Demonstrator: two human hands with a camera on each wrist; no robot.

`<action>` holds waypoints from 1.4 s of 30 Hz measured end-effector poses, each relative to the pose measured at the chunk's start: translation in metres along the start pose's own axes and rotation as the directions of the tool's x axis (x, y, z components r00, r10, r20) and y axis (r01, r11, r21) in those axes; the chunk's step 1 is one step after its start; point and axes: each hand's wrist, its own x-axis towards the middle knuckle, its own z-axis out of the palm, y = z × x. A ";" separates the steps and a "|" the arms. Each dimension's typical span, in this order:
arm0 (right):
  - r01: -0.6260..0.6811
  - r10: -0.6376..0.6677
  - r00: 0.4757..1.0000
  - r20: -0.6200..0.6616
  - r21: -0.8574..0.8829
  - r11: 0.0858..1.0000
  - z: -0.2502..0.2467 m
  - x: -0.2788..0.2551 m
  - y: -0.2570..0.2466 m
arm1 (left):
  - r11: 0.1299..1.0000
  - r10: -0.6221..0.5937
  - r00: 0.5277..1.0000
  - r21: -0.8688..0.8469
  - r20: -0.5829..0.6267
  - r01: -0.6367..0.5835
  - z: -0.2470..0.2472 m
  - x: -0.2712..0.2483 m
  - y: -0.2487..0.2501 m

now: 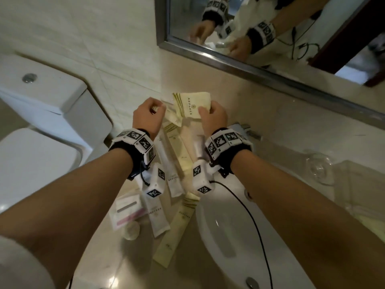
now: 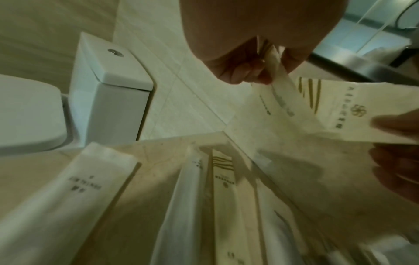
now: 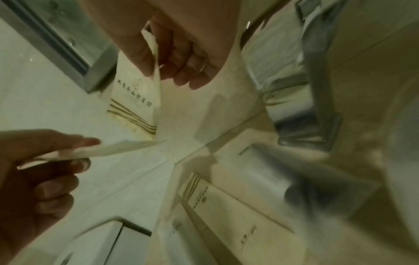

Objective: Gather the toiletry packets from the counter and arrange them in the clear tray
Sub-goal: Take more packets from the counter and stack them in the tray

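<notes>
Both hands' grips (image 1: 212,116) (image 1: 146,117) pinch packets (image 1: 190,105) — above counter (image 1: 270,122).

A white toilet (image 1: 31,126) with a push-button cistern (image 1: 48,94) stood left of the beige counter (image 1: 270,113). A steel-framed mirror (image 1: 260,28) hung on the tiled wall (image 1: 93,38). A white basin (image 1: 239,247) sat at the right, a chrome tap (image 1: 248,130) behind it.

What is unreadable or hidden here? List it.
- Head view: the clear plastic tray, cut by the right edge; contents unclear.
- Head view: wrist bands cover several long white paper packets on the beige counter.
- Left wrist view: print on the wide cream packet is blurred.
</notes>
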 end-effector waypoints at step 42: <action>-0.727 0.750 0.612 -0.251 0.197 0.658 -0.440 -0.168 0.319 | 0.992 0.111 0.661 -0.043 0.742 -0.119 0.335 -0.291 0.132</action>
